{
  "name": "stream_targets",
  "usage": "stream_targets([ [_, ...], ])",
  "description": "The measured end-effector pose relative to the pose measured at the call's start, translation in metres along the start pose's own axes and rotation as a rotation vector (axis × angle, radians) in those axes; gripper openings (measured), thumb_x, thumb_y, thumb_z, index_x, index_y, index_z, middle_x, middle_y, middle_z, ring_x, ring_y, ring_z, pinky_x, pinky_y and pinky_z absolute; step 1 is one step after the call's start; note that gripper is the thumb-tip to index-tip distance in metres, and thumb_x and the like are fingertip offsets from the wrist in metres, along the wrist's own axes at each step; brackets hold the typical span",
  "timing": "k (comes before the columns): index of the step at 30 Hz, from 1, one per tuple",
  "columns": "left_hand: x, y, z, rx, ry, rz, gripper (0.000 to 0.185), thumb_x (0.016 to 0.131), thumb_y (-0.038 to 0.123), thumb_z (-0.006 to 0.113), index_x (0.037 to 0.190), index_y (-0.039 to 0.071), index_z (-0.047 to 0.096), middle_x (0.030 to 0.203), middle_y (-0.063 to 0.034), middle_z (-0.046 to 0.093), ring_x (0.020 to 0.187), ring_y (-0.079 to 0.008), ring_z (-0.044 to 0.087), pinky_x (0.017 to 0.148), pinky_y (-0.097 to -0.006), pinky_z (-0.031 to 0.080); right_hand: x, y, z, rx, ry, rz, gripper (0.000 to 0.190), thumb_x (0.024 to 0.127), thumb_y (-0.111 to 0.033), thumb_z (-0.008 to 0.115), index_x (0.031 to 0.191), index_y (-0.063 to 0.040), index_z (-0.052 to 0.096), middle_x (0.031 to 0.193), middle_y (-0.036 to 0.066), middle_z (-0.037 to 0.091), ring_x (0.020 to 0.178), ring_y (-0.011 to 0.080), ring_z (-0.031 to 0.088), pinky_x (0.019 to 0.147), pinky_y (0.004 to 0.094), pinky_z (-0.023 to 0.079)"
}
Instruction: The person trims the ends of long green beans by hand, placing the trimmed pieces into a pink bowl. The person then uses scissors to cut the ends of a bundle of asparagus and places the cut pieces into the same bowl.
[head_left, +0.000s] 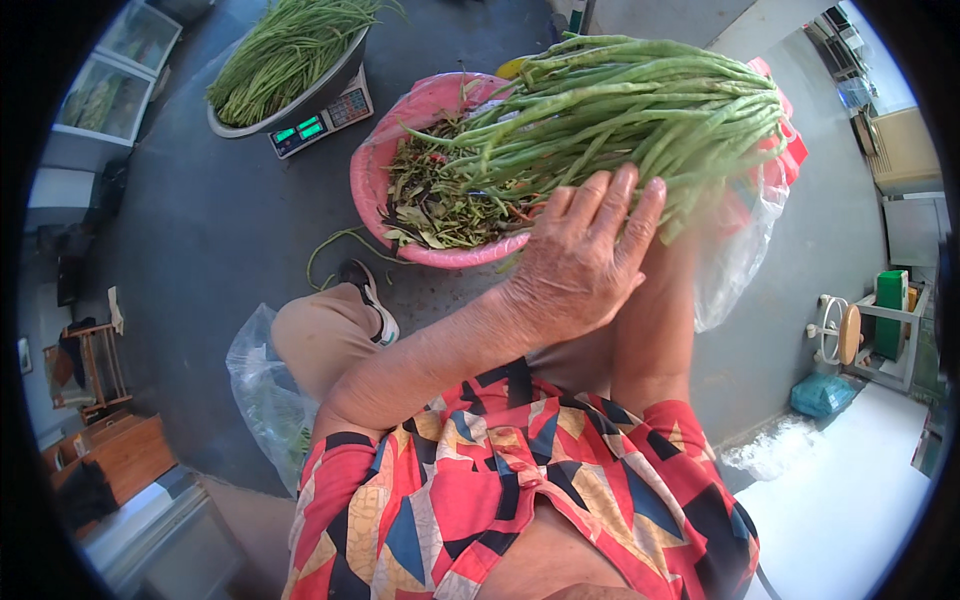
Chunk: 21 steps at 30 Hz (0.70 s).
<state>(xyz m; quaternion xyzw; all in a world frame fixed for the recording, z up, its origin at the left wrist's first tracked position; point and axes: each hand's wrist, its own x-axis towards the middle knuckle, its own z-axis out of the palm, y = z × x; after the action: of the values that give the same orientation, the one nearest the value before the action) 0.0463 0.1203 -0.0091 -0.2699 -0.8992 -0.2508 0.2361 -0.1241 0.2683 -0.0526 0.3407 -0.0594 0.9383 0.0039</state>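
Note:
A thick bundle of green yardlong beans extends over a basin lined with pink plastic. Flat against the near side of the bundle lies my left hand, back up and fingers slightly apart. My right forearm runs up under the thick end of the beans and seems to bear them; the right hand itself is hidden by beans and blur. Bean trimmings and wilted leaves fill the basin below, left of the bundle's tips.
A grey basin of more beans sits on a digital scale. Clear plastic bags hang at right and lie by my knee. Loose beans lie on the floor beside my shoe. A stool stands at right.

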Motion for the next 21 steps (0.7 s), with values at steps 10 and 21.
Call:
stream_targets([
  [10,-0.001,0.019,-0.012,-0.033,-0.046,0.016,0.087,0.065,0.033,0.08,0.137,-0.002,0.045,0.135,-0.0222,0.048,0.117,-0.0331,0.051,0.093,-0.0423,0.041,-0.018,-0.011,0.008,-0.077,0.091,-0.063,0.052,0.09,-0.044,0.047,0.122,-0.004,0.059,0.113,0.016,0.065,0.104,0.0338,0.062,0.091,0.0516,0.05],
  [21,0.016,-0.031,-0.072,-0.152,0.343,0.025,0.017,0.08,0.004,0.07,0.097,0.001,0.068,0.098,-0.0136,0.069,0.078,-0.025,0.067,0.066,-0.0318,0.053,-0.019,-0.018,0.009,-0.102,0.139,-0.07,0.05,0.09,-0.043,0.047,0.12,-0.004,0.059,0.111,0.016,0.065,0.102,0.0328,0.062,0.089,0.0505,0.051],
])
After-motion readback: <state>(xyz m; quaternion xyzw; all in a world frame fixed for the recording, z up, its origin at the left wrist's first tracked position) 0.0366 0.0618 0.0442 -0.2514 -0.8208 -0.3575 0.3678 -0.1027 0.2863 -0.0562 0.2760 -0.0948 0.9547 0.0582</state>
